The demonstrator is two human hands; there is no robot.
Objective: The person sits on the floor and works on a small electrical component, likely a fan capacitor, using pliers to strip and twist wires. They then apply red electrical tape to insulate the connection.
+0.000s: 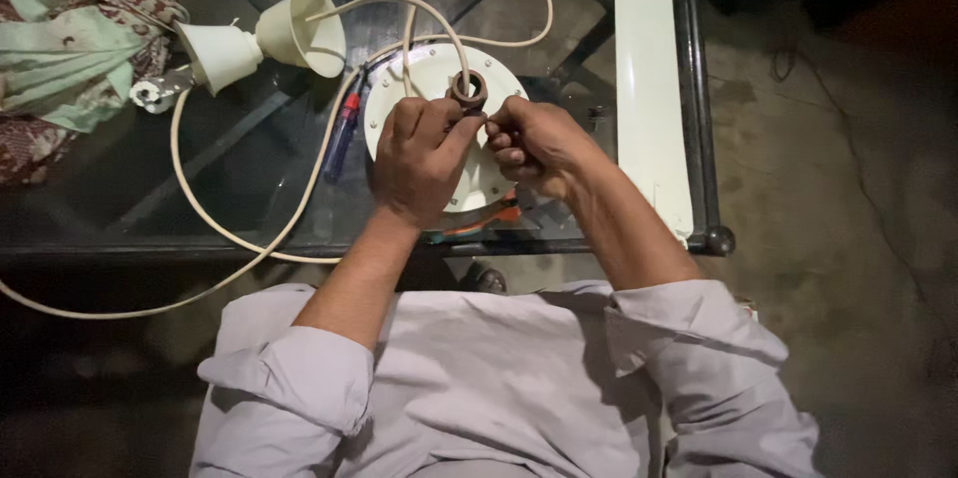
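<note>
Your left hand [419, 154] and right hand [534, 144] both pinch closed at the brown ring [468, 89] on the white disc [439, 74].

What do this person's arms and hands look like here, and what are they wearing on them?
Both the left hand and the right hand are bare: no gloves, and no rings or watch show. The forearms are uncovered. Each arm wears a pale grey shirt sleeve, loose and creased, rolled or pushed up to about the elbow.
</note>
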